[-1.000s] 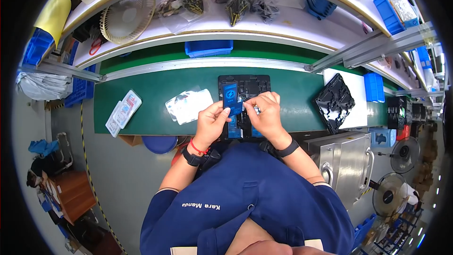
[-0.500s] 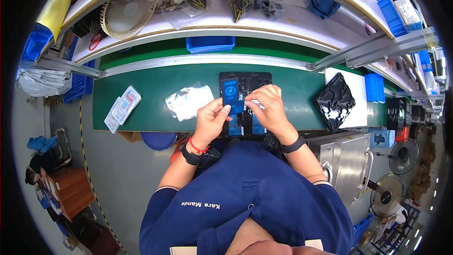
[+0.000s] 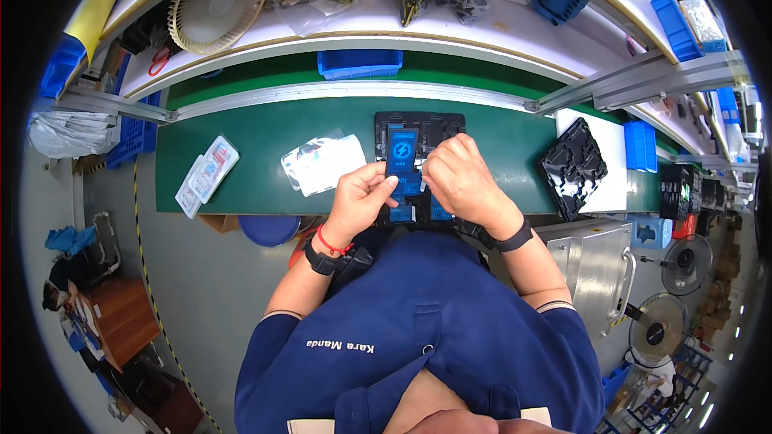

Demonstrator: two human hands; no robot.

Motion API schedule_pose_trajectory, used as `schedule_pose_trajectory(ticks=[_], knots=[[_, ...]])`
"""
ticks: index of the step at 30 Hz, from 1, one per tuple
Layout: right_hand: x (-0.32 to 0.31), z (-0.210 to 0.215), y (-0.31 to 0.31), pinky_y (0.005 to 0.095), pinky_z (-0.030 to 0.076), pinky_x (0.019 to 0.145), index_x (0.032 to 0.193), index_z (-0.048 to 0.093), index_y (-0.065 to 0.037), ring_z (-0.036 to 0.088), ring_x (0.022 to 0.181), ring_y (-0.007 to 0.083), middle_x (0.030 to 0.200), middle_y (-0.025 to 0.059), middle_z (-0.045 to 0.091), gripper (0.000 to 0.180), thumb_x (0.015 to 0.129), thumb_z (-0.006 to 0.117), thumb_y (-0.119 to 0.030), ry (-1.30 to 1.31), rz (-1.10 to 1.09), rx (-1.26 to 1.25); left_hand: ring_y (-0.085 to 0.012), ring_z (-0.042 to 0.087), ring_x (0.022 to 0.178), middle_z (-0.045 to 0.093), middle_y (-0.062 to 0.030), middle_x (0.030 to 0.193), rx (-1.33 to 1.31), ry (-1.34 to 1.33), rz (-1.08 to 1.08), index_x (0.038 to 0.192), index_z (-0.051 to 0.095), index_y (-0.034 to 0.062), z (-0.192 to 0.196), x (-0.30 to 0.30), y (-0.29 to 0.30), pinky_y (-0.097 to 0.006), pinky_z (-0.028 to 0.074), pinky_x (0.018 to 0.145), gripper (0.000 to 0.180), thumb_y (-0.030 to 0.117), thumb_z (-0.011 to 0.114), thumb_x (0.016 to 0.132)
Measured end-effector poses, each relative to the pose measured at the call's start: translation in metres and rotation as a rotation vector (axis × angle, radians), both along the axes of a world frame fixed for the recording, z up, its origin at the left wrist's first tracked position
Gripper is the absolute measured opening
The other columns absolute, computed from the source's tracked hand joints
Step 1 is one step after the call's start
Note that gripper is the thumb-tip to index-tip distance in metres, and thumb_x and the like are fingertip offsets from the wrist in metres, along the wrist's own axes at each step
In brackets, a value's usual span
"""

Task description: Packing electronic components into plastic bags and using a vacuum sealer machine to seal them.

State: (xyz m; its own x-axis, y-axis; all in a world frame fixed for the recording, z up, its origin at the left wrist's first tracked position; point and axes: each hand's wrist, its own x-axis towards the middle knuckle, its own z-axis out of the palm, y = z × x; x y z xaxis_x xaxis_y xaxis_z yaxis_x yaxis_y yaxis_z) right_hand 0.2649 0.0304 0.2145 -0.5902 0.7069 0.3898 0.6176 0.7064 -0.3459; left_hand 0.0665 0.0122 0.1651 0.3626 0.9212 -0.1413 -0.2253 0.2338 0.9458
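The left hand pinches a flat blue piece above a black moulded tray holding similar blue pieces, while the right hand, fingertips bunched at its right edge, their hold unclear, has rolled further palm-down than half a second ago.

I see the held pack over the left half of the black moulded tray: a flat, dark blue rectangle with a lighter ringed lightning-bolt mark, its long sides running between the tray's near and far edges, though I cannot tell whether it touches. By the tray's near edge I make out two more blue packs, partly hidden.
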Motion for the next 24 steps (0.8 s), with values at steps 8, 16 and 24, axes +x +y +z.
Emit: schedule_pose_trajectory(ticks=[8, 16, 24], knots=[[-0.001, -0.005, -0.003, 0.0378, 0.038, 0.075, 0.076, 0.046, -0.005, 0.049, 0.077, 0.0251, 0.076, 0.0074, 0.048, 0.020, 0.065, 0.062, 0.000, 0.024, 0.004, 0.048, -0.0122, 0.062, 0.078, 0.064, -0.0095, 0.092, -0.042, -0.049, 0.060, 0.109, 0.055, -0.0041, 0.005, 0.005, 0.000, -0.024, 0.054, 0.060, 0.022, 0.004, 0.053, 0.088], [0.004, -0.009, -0.011, 0.0383, 0.038, 0.073, 0.078, 0.046, -0.005, 0.050, 0.077, 0.0254, 0.079, 0.0076, 0.049, 0.023, 0.062, 0.063, 0.002, 0.097, 0.015, 0.025, -0.0122, 0.062, 0.077, 0.064, -0.0096, 0.093, -0.030, -0.049, 0.096, 0.109, 0.055, -0.0040, 0.002, 0.009, 0.001, -0.025, 0.054, 0.060, 0.022, 0.005, 0.052, 0.089], [0.013, -0.011, -0.024, 0.0394, 0.040, 0.074, 0.082, 0.046, -0.005, 0.050, 0.078, 0.0277, 0.082, 0.0105, 0.049, 0.026, 0.063, 0.060, 0.007, 0.216, 0.012, 0.089, -0.0127, 0.062, 0.078, 0.064, -0.0093, 0.094, -0.148, -0.061, 0.151, 0.110, 0.054, -0.0032, -0.004, 0.006, 0.007, -0.024, 0.054, 0.062, 0.024, 0.006, 0.052, 0.089]])
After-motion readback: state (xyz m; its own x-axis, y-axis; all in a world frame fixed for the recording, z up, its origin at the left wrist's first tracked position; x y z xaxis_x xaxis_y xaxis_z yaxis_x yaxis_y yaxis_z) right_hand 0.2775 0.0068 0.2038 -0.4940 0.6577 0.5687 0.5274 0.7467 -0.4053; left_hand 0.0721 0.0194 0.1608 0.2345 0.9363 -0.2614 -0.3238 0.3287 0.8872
